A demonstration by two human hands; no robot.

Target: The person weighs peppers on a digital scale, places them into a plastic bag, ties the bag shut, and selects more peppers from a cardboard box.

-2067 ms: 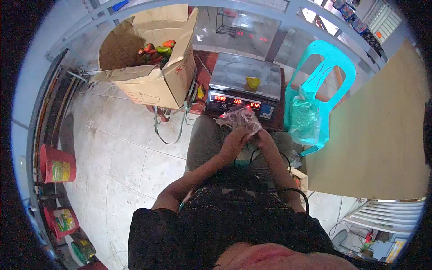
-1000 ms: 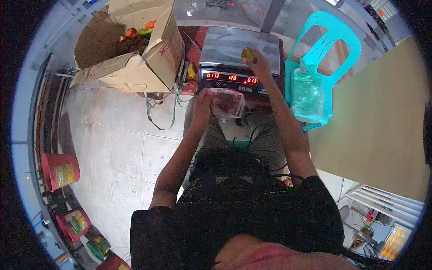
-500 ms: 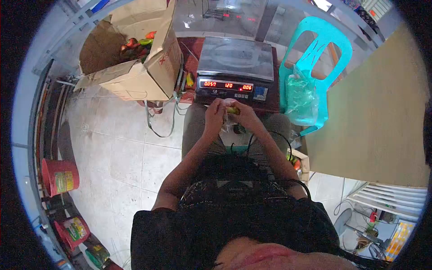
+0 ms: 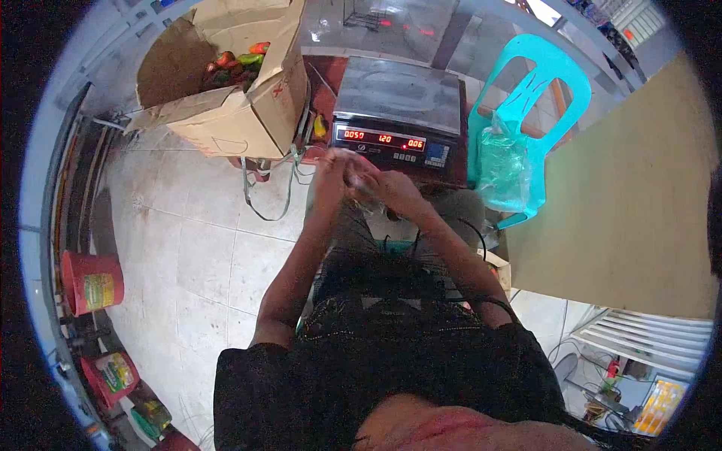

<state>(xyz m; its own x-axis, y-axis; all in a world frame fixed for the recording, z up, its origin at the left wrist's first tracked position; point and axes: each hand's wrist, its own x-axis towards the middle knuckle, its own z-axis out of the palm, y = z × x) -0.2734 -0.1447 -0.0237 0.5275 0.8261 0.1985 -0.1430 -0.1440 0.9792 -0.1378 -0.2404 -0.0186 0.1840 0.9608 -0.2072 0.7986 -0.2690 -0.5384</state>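
Just in front of the scale, above my lap, my left hand [image 4: 332,180] and my right hand [image 4: 398,193] are closed on a small clear plastic bag [image 4: 364,197]. Motion blurs the fingers, and what is inside the bag cannot be made out. The digital scale [image 4: 398,98] has a bare metal plate and a lit red display reading 1.20 in the middle and 0.06 at the right. To its left, a cardboard box [image 4: 274,120] stands open with red and green peppers [image 4: 244,64] in it. A yellowish pepper [image 4: 320,126] lies between box and scale.
A turquoise plastic chair [image 4: 553,83] at the right holds a pack of green plastic bags [image 4: 503,167]. Beside it extends a large tan board [image 4: 617,195]. Red pots [image 4: 92,272] line the left wall. A loose strap [image 4: 267,216] hangs by the box.
My hands have shifted left with the plastic bag, the left hand most. The yellow-green pepper seen between the fingers before is no longer visible. The view has tilted slightly.
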